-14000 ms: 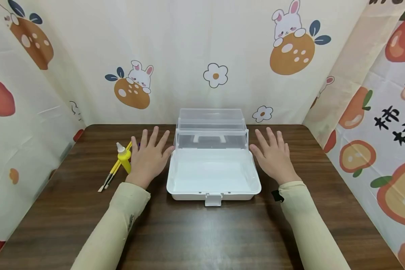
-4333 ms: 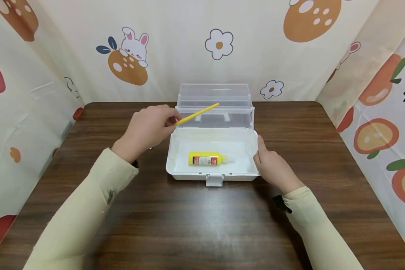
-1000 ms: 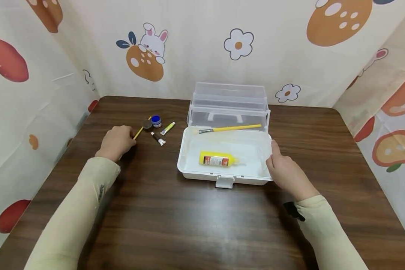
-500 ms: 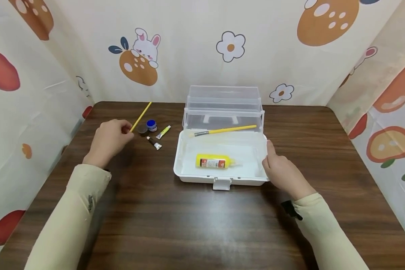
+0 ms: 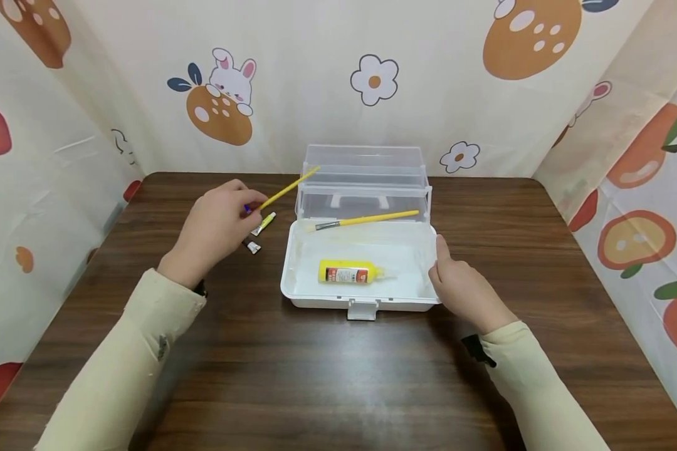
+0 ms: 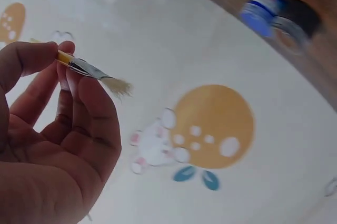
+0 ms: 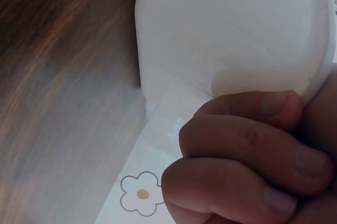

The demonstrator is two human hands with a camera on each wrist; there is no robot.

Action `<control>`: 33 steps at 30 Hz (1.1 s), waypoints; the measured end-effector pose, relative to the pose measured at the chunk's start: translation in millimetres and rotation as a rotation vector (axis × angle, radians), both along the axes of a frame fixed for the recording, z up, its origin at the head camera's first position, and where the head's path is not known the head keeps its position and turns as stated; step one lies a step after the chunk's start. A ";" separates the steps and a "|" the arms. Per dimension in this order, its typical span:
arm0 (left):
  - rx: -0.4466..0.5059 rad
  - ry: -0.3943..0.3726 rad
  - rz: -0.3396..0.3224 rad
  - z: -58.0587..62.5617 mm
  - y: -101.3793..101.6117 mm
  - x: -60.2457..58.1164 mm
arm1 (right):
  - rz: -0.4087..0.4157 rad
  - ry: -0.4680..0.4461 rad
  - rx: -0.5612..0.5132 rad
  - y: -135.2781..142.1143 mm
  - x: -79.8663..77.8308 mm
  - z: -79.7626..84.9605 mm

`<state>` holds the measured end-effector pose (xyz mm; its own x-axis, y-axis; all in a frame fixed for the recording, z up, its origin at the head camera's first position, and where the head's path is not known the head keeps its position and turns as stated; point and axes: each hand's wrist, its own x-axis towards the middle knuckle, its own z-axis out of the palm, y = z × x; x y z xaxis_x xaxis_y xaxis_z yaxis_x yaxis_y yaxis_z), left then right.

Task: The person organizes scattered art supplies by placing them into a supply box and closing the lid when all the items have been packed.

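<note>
A slim yellow-handled paintbrush (image 5: 289, 189) is pinched in the left hand (image 5: 209, 225) above a dark wood-grain table (image 5: 293, 382), its tail end angled toward the clear lid (image 5: 363, 156) of an open white plastic storage box (image 5: 316, 303). The box's right side is gripped by the right hand (image 5: 467, 291). Inside, a yellow squeeze bottle (image 5: 346, 272) is laid on its side, and a second paintbrush (image 5: 367, 219) is set along the back edge.

Judging from this layout, the filling of the box looks under way but well short of finished: two articles are placed, the held paintbrush is not yet laid down, and a yellow-green paint tube (image 5: 264, 223), a dark paint tube (image 5: 252, 246) and two small jars are left on the table, beyond the box's left end.

From the head camera, the jars are all but hidden by the left hand, with only a scrap of blue seen. By the left wrist camera a blue jar (image 6: 259, 11) and a dark jar (image 6: 301, 20) are shown, blurred, just beside each other; the held paintbrush's metal ferrule (image 6: 87, 69) and pale bristles (image 6: 118, 84) are also revealed. By the right wrist camera, curled fingers (image 7: 237, 139) are shown against the box's outer wall.
</note>
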<state>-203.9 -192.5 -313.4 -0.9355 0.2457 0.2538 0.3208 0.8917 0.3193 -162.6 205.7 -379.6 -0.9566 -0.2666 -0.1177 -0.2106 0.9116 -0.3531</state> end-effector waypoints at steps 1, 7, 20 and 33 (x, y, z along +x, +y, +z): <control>-0.004 -0.005 -0.013 2.0 4.6 0.0 | 0.001 -0.001 0.001 -0.1 -0.2 0.0; -0.068 0.014 -0.087 5.8 32.4 -3.7 | 0.014 -0.001 -0.011 -1.0 0.1 -0.5; -0.249 0.072 -0.333 -6.1 90.8 -6.3 | -0.016 -0.022 -0.005 0.0 2.4 -0.7; -0.368 0.077 -0.425 -7.0 131.0 -16.2 | -0.011 0.005 -0.016 -0.1 1.8 -2.4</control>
<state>-220.1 -61.6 -320.4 -0.7173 0.6817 0.1438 0.6859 0.7272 -0.0262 -160.8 205.6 -382.0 -0.9600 -0.2577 -0.1092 -0.2021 0.9081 -0.3669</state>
